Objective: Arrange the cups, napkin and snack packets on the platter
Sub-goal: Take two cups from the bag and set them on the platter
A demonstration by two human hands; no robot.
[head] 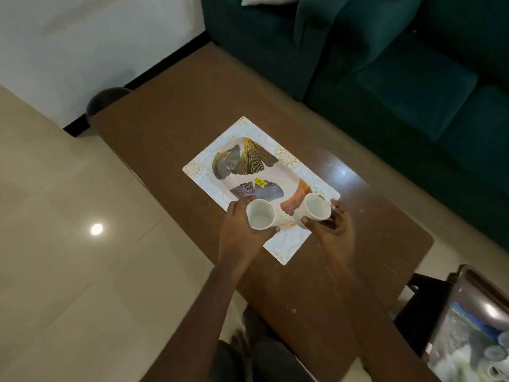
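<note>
Holding one white cup in each hand, a person reaches over a brown desk (303,271). The left hand (239,230) is wrapped around the left cup (260,216), with the thumb on the near side and the fingers on the far side. The right hand (333,227) grips the right cup (314,208) the same way, thumb near its rim and fingers curled around the far side. Both cups are open at the top, and nothing can be seen inside them.

The two cups are close together, side by side, over the near end of the platter (203,172). It is hard to tell if they touch the platter or are just above it.

The platter is a long flat rectangle lying on the desk. It is white with big leaf pictures in gold, grey, purple and orange. A small yellow sticker (259,182) sits near its middle. The far part of the platter has nothing on it.

A dark green sofa (399,78) stands behind the desk. The floor (68,244) on the left is pale and shiny, with a bright spot of light on it. A dark round thing (102,102) peeks out at the far left corner of the desk. A dark shiny box (468,326) with blurry things inside is at the bottom right. No napkin or snack packets can be clearly made out.
</note>
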